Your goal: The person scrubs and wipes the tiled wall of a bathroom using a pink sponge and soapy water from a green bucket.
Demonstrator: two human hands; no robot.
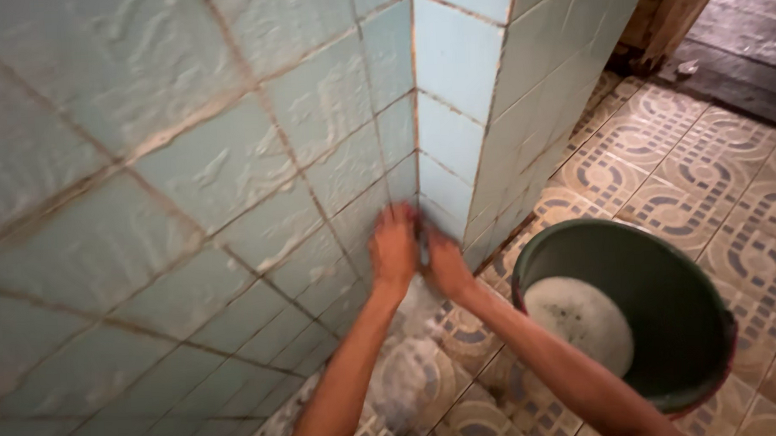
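Both my hands press together low on the pale green tiled wall (229,164), at the inner corner where it meets a jutting tiled column (460,75). My left hand (394,248) lies flat against the tiles with fingers pointing up. Touching it from the right, my right hand (445,263) sits against the corner. Something small may be held between them, but it is hidden. Soapy foam covers the floor tiles (412,365) just under my forearms.
A dark green bucket (698,318) with foamy water inside stands on the patterned floor (665,171) to my right. A wooden door frame (680,5) and a darker floor lie at the top right.
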